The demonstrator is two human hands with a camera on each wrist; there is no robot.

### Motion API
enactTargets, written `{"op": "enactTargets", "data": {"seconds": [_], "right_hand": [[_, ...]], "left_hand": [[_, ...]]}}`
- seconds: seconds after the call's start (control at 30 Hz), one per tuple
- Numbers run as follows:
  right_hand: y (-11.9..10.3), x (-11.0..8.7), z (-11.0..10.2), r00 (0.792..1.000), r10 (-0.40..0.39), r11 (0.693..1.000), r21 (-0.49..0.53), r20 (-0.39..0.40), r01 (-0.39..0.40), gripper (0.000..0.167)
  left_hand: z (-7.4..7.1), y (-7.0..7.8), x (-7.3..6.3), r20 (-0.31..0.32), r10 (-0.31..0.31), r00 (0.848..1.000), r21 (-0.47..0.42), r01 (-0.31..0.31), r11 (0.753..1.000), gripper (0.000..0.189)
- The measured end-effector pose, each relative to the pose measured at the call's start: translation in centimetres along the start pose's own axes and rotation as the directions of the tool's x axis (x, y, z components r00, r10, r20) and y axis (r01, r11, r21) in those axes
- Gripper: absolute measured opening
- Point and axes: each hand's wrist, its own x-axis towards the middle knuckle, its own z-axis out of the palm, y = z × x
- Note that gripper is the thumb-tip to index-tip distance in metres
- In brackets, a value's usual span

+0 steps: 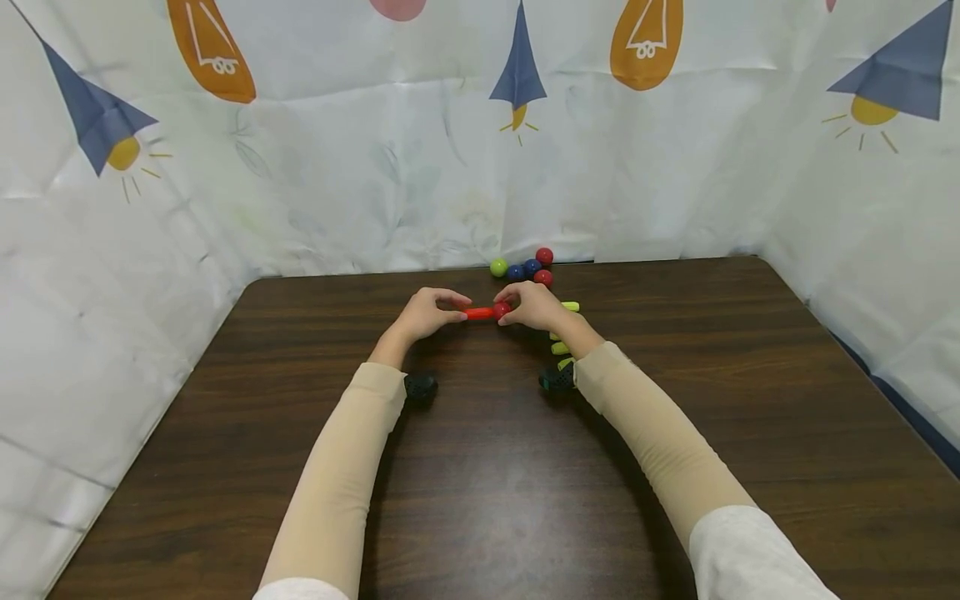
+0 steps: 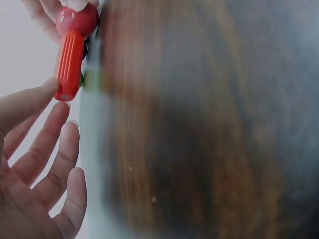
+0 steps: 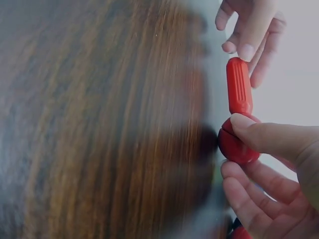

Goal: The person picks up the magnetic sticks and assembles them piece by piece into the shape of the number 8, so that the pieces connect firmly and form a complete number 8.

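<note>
Evidently, the work is at an early stage, judging by how the pieces lie: one red rod (image 1: 478, 314) and one red ball (image 2: 77, 22) are brought end to end near the far middle of the surface (image 1: 480, 467), between the two hands. The right hand (image 1: 534, 305) pinches the ball between thumb and fingertips, while the left hand (image 1: 426, 317) is loosely spread, its thumb touching the rod's left end and no firm grasp showing. The rod's right end meets the ball, so that joint looks made or nearly so, though whether it is fully seated cannot be told. Everything else seems left unjoined. At the far edge, just beyond the right hand, sit a green ball (image 1: 498, 267), two blue balls (image 1: 516, 272) and two more red balls (image 1: 543, 277), grouped close together. Several yellow-green rods (image 1: 561, 348) lie to the right, partly hidden by the right wrist, so their full number cannot be counted. None of these appears attached to the red pair, which stands apart from them in the person's fingers.
</note>
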Motion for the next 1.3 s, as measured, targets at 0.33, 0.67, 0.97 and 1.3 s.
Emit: {"op": "enactTargets", "data": {"seconds": [0.33, 0.67, 0.97, 1.3], "right_hand": [[0.3, -0.3, -0.3, 1.000, 0.011, 1.000, -0.010, -0.010, -0.011, 0.042], [0.5, -0.4, -0.4, 1.000, 0.025, 0.999, -0.019, -0.012, -0.026, 0.042], [0.7, -0.6, -0.8, 1.000, 0.020, 0.999, -0.050, -0.011, -0.021, 0.042], [0.6, -0.7, -0.7, 1.000, 0.019, 0.998, -0.065, 0.018, -0.017, 0.041]], "left_hand": [[-0.2, 0.2, 0.1, -0.026, -0.004, 1.000, -0.038, 0.003, 0.999, 0.034], [-0.6, 0.6, 1.8, -0.084, -0.020, 0.996, -0.095, 0.012, 0.995, 0.034], [-0.5, 1.7, 4.3, -0.090, 0.003, 0.996, -0.164, -0.018, 0.986, 0.036], [0.1, 2.2, 6.5, -0.049, 0.023, 0.999, -0.101, -0.028, 0.994, 0.039]]}}
